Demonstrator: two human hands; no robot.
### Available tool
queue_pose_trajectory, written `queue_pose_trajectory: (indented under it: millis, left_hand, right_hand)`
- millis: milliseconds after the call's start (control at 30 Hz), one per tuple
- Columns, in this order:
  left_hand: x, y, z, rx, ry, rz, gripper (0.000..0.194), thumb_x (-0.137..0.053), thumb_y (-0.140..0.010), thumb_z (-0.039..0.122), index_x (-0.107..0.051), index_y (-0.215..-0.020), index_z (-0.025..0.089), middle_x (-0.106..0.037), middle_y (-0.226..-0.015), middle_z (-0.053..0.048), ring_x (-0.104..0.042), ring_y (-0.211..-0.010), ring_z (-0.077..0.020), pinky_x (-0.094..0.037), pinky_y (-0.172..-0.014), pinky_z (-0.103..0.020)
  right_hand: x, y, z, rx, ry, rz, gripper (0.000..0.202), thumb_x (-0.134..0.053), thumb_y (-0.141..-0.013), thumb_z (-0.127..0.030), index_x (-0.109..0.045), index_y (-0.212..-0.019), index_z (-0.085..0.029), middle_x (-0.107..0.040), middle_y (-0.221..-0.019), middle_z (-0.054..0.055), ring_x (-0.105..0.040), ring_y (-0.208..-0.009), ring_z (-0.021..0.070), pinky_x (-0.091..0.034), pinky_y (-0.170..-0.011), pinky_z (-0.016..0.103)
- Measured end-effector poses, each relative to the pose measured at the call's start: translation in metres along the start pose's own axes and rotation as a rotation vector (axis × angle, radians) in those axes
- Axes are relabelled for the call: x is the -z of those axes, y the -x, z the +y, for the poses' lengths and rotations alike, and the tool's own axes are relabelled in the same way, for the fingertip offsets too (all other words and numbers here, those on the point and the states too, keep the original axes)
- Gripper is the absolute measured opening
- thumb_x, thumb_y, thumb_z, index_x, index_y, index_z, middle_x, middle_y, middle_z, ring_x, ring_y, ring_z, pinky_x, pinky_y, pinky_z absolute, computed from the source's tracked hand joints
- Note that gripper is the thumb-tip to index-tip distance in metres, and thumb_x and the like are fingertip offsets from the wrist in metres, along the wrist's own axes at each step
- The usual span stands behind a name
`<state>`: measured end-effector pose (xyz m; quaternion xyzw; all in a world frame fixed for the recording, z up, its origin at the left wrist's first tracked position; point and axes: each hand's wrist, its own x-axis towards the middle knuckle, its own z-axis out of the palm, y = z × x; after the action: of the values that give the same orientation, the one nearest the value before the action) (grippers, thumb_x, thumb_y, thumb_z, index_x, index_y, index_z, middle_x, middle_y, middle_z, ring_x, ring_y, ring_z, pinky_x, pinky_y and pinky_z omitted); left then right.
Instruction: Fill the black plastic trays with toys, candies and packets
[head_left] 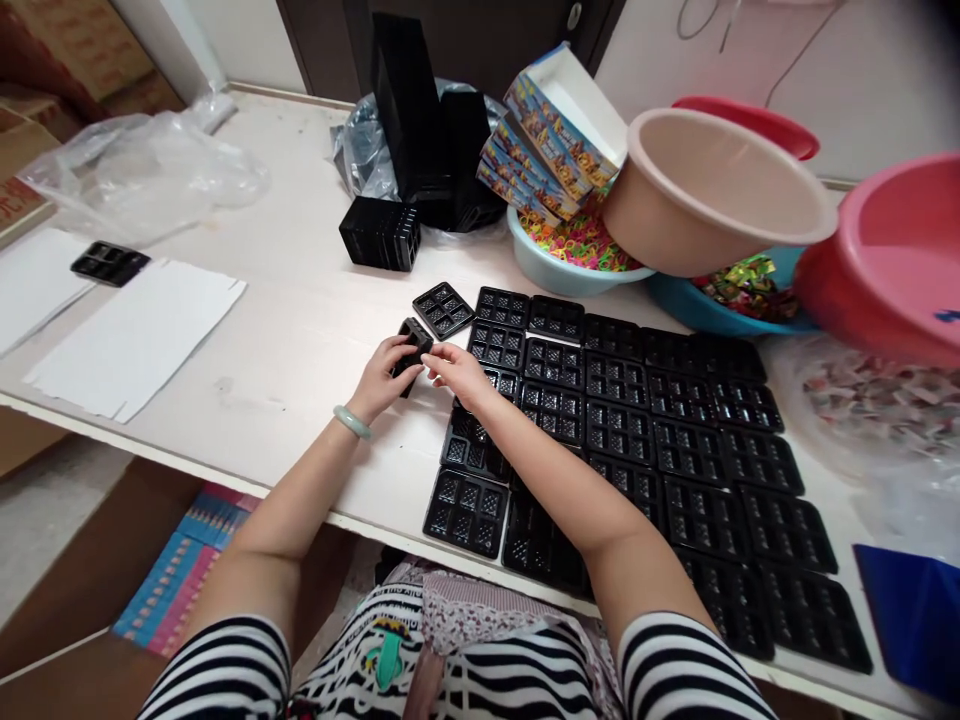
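A small stack of black plastic trays (415, 345) is held up on edge in my left hand (386, 375), its fingers and thumb wrapped round the sides. My right hand (456, 372) pinches at the near right edge of the same stack, thumb and forefinger together. Just behind lies one loose black tray (443, 310), turned at an angle. To the right, black trays with square compartments (553, 362) are laid out in rows, and my right forearm covers part of them.
A block of stacked black trays (380, 233) stands behind, near taller black stacks (409, 110). A light blue basin (555, 272) holds colourful small rings, with printed boxes (551, 135) above. A beige basin (720, 190) stands right. White card sheets (139, 340) lie left.
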<state>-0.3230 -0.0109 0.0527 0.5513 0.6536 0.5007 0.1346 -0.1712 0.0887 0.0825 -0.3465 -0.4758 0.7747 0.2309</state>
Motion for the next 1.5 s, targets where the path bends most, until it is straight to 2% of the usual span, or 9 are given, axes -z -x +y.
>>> queue_pose_trajectory:
  millis: [167, 433, 567, 700, 900, 1033, 1100, 1200, 1500]
  left_hand:
    - [0.0, -0.001, 0.004, 0.041, 0.089, -0.021, 0.03, -0.075, -0.084, 0.043, -0.074, -0.105, 0.022, -0.066, -0.13, -0.015, -0.063, -0.123, -0.0297, -0.06, -0.091, -0.043]
    - [0.058, 0.023, 0.0, 0.139, 0.109, 0.173, 0.031, -0.075, -0.084, 0.044, -0.071, -0.105, 0.022, -0.065, -0.132, -0.013, -0.064, -0.124, -0.0292, -0.062, -0.082, -0.037]
    - [0.069, 0.053, 0.012, -0.006, -0.072, 0.062, 0.027, -0.071, -0.091, 0.041, -0.072, -0.111, 0.023, -0.066, -0.133, -0.013, -0.064, -0.126, -0.029, -0.059, -0.1, -0.046]
    - [0.056, 0.075, 0.023, -0.099, -0.177, -0.152, 0.029, -0.07, -0.094, 0.043, -0.073, -0.115, 0.023, -0.065, -0.136, -0.015, -0.062, -0.13, -0.0298, -0.052, -0.113, -0.052]
    - [0.052, 0.08, 0.021, -0.101, -0.075, -0.17, 0.034, -0.066, -0.098, 0.045, -0.07, -0.122, 0.021, -0.067, -0.139, -0.015, -0.062, -0.132, -0.0279, -0.051, -0.114, -0.051]
    - [0.069, 0.085, 0.017, -0.131, -0.22, -0.317, 0.026, -0.065, -0.097, 0.037, -0.072, -0.118, 0.022, -0.066, -0.143, -0.014, -0.062, -0.13, -0.0287, -0.051, -0.109, -0.053]
    - [0.075, 0.089, 0.016, -0.142, -0.348, -0.469, 0.021, -0.065, -0.094, 0.028, -0.074, -0.112, 0.022, -0.067, -0.143, -0.012, -0.064, -0.124, -0.0302, -0.051, -0.105, -0.054]
    - [0.076, 0.092, 0.016, -0.133, -0.537, -0.608, 0.025, -0.062, -0.087, 0.015, -0.076, -0.106, 0.021, -0.068, -0.142, -0.011, -0.064, -0.118, -0.0331, -0.05, -0.1, -0.056]
    - [0.062, 0.08, 0.01, -0.147, -0.662, -0.611, 0.027, -0.059, -0.084, 0.01, -0.076, -0.103, 0.019, -0.054, -0.156, -0.014, -0.058, -0.13, -0.0337, -0.047, -0.106, -0.055]
  right_hand:
    - [-0.017, 0.004, 0.003, 0.031, -0.1, 0.116, 0.028, -0.083, -0.076, -0.026, -0.057, -0.068, -0.021, -0.055, -0.052, -0.01, -0.052, -0.049, 0.0064, -0.048, -0.053, 0.018]
    - [-0.027, 0.029, 0.027, -0.255, -0.448, 0.283, 0.027, -0.075, -0.087, -0.014, -0.054, -0.072, -0.021, -0.066, -0.07, -0.003, -0.07, -0.074, 0.0116, -0.059, -0.074, 0.025]
    - [-0.026, 0.055, 0.031, -0.389, -0.352, 0.108, 0.021, -0.084, -0.079, -0.021, -0.064, -0.079, -0.02, -0.069, -0.081, -0.001, -0.07, -0.077, 0.0129, -0.059, -0.073, 0.027]
    - [-0.029, 0.068, 0.029, -0.169, -0.163, -0.048, 0.04, -0.094, -0.06, -0.042, -0.067, -0.08, -0.021, -0.065, -0.073, -0.005, -0.06, -0.066, 0.0105, -0.05, -0.061, 0.024]
    - [-0.031, 0.065, 0.044, -0.172, -0.085, -0.095, 0.053, -0.09, -0.059, -0.062, -0.056, -0.068, -0.022, -0.057, -0.066, -0.004, -0.056, -0.063, 0.0111, -0.05, -0.061, 0.027]
    - [-0.01, 0.041, 0.038, -0.154, 0.318, -0.18, 0.032, -0.083, -0.078, -0.046, -0.065, -0.08, -0.02, -0.068, -0.084, 0.003, -0.064, -0.074, 0.0166, -0.057, -0.074, 0.036]
    - [0.004, 0.016, 0.025, 0.095, 0.681, -0.081, 0.013, -0.074, -0.087, -0.03, -0.07, -0.093, -0.019, -0.072, -0.103, 0.008, -0.067, -0.09, 0.021, -0.056, -0.09, 0.042]
    - [0.019, -0.032, 0.0, 0.393, 1.15, 0.004, 0.026, -0.061, -0.094, -0.019, -0.072, -0.117, -0.017, -0.067, -0.13, 0.016, -0.06, -0.122, 0.031, -0.047, -0.11, 0.051]
    - [0.001, -0.097, -0.018, 0.327, 1.623, -0.108, 0.053, -0.053, -0.103, -0.042, -0.056, -0.15, -0.016, -0.061, -0.142, 0.02, -0.047, -0.136, 0.0389, -0.043, -0.111, 0.052]
